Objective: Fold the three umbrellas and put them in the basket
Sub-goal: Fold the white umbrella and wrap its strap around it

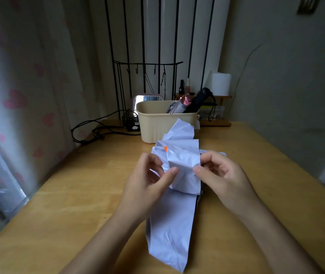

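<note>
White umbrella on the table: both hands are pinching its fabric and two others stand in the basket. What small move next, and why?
Probably draw the loose panels tight into a roll with the left hand and right hand, which pinch its middle. The white umbrella lies lengthwise on the table, its far end crumpled beside the basket, unlike the grey umbrella and black umbrella bundled inside.

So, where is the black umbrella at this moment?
In the head view the black umbrella stands in the beige basket at the far end of the table, at the basket's right side, next to the grey umbrella, beyond the white umbrella.
</note>
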